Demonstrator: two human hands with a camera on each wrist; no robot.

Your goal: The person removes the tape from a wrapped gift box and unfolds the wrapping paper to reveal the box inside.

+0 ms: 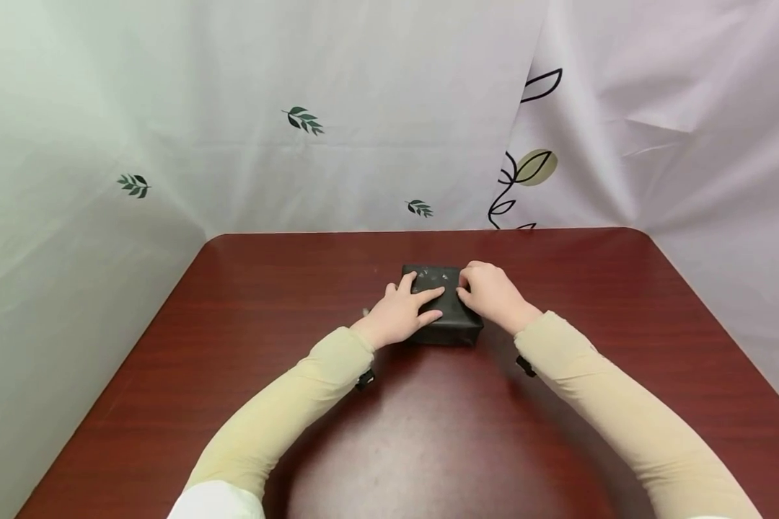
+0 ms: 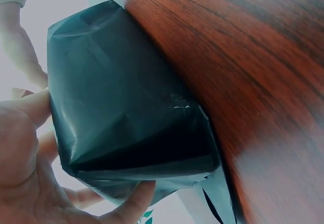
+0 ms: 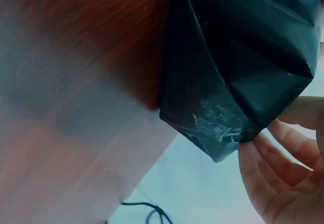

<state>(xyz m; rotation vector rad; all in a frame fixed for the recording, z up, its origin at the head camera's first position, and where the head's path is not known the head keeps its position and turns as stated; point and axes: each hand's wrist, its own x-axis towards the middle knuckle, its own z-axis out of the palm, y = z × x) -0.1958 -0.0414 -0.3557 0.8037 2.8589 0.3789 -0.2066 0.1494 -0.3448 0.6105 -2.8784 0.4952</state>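
A package wrapped in black plastic lay on the table, set in from the far edge and about midway between the left and right edges. A pale, crinkled patch marked the wrap near one corner, and a loose flap hung at one end. The left hand rested on top, its grip relaxed, fingers spread. The right hand had its fingers curled at the package's right edge, its grip apparently pinching the plastic there.

The thin-looking wrap seemed the weak point: a sharp tug by the right hand could have split it away from the crinkled patch. The glossy tabletop offered little apparent hold, so a light left hand might have let the package skid or turn. The flap could have snagged on a finger. Pale sleeves reached in from the near side; a white drape hung beyond the far edge.
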